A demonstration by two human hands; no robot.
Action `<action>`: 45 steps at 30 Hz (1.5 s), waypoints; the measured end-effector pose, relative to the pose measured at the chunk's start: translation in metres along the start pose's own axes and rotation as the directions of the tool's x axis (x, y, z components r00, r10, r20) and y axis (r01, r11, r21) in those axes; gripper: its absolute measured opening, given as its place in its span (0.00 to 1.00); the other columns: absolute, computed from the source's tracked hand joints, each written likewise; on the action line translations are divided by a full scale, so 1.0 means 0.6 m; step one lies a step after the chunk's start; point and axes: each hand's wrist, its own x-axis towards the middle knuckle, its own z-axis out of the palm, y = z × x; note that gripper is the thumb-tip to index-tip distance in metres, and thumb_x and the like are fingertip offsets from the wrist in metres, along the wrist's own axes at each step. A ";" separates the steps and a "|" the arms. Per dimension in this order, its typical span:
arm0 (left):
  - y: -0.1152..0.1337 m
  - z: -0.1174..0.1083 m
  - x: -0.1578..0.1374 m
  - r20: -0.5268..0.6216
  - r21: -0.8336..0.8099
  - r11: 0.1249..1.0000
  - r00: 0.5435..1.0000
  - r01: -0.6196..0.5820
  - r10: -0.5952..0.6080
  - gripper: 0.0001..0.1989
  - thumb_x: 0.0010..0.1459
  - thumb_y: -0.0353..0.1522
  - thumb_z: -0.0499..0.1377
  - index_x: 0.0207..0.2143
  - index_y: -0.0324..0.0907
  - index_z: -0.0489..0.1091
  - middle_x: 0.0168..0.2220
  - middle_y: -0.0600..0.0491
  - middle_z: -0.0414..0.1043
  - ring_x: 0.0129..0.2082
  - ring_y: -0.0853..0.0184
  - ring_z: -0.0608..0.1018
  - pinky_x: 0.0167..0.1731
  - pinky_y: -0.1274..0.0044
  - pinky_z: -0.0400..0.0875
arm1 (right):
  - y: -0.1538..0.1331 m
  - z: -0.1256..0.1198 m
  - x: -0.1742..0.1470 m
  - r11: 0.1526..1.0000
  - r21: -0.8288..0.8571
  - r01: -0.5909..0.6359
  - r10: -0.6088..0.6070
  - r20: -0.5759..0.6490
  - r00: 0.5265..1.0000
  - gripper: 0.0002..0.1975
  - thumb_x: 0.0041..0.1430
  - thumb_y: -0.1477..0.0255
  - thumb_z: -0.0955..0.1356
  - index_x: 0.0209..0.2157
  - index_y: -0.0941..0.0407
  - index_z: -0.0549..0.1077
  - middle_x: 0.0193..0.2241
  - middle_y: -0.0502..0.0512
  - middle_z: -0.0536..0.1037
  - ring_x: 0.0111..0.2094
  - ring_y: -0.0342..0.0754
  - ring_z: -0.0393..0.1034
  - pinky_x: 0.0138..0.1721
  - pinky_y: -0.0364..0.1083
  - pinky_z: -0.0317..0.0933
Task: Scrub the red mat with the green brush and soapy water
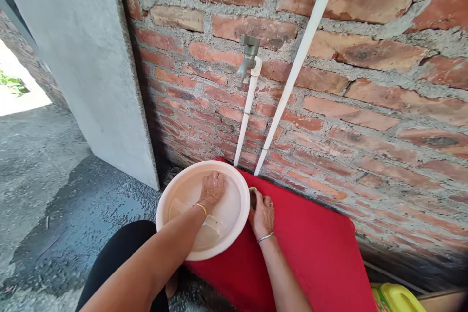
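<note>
A pale pink plastic basin [165, 207] stands at the near left end of a red-covered surface [310, 234], with shallow cloudy water [215, 222] in it. My left hand [213, 189] reaches down inside the basin near its far side. Its fingers are curled and closed, and whatever they might hold is hidden beneath them. Just outside the basin's right rim, my right hand [263, 214] is closed around a small dark brown thing with a green edge [253, 198], possibly a scrubbing pad. That thing is mostly covered by the fingers.
A metal tap [247, 58] on a white pipe [245, 122] juts from the brick wall [365, 122] beyond the basin. Beside it runs a longer white pipe [300, 66]. A grey slab [91, 58] stands at left above wet concrete floor [98, 200]. A yellow-lidded container [400, 297] sits lower right.
</note>
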 end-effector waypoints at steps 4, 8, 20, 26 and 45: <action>0.000 -0.004 0.001 0.014 -0.017 1.000 1.000 0.006 -0.006 0.13 0.64 0.31 0.48 0.41 0.39 0.72 0.41 0.42 0.72 0.42 0.55 0.74 0.43 0.65 0.62 | 0.082 -0.027 -0.002 0.988 -0.112 -0.104 0.097 -0.061 0.993 0.24 0.62 0.65 0.66 0.60 0.51 0.68 0.45 0.61 0.74 0.46 0.55 0.68 0.48 0.50 0.60; 0.001 -0.011 0.002 0.035 -0.026 0.999 0.999 0.020 -0.019 0.13 0.64 0.31 0.48 0.41 0.39 0.72 0.42 0.41 0.72 0.43 0.55 0.74 0.43 0.65 0.62 | 0.203 -0.068 -0.015 0.950 -0.216 -0.227 0.202 -0.130 0.971 0.26 0.62 0.63 0.65 0.60 0.53 0.67 0.44 0.63 0.74 0.44 0.55 0.70 0.48 0.51 0.61; 0.001 -0.012 0.004 0.019 -0.017 1.000 1.000 0.014 -0.013 0.14 0.64 0.32 0.47 0.39 0.39 0.72 0.42 0.41 0.73 0.42 0.55 0.75 0.43 0.65 0.64 | 0.513 -0.163 -0.155 0.738 0.089 -0.669 0.662 -0.288 0.692 0.35 0.56 0.52 0.61 0.61 0.57 0.65 0.42 0.67 0.73 0.54 0.65 0.65 0.54 0.59 0.61; 0.005 -0.018 0.003 0.049 0.010 1.000 0.999 0.018 -0.018 0.14 0.64 0.31 0.47 0.41 0.39 0.72 0.43 0.41 0.73 0.44 0.55 0.74 0.43 0.66 0.63 | 0.397 -0.124 -0.153 0.841 0.286 -0.460 0.530 -0.266 0.805 0.38 0.52 0.48 0.61 0.59 0.56 0.67 0.46 0.66 0.73 0.53 0.63 0.65 0.55 0.58 0.61; 0.001 -0.008 0.003 0.034 -0.011 1.000 0.999 0.005 -0.005 0.15 0.65 0.31 0.46 0.42 0.38 0.72 0.43 0.41 0.72 0.44 0.54 0.74 0.43 0.65 0.62 | 0.012 0.001 -0.096 0.999 -0.017 0.048 -0.049 -0.056 0.997 0.23 0.61 0.67 0.65 0.58 0.50 0.69 0.46 0.60 0.71 0.45 0.57 0.68 0.48 0.53 0.62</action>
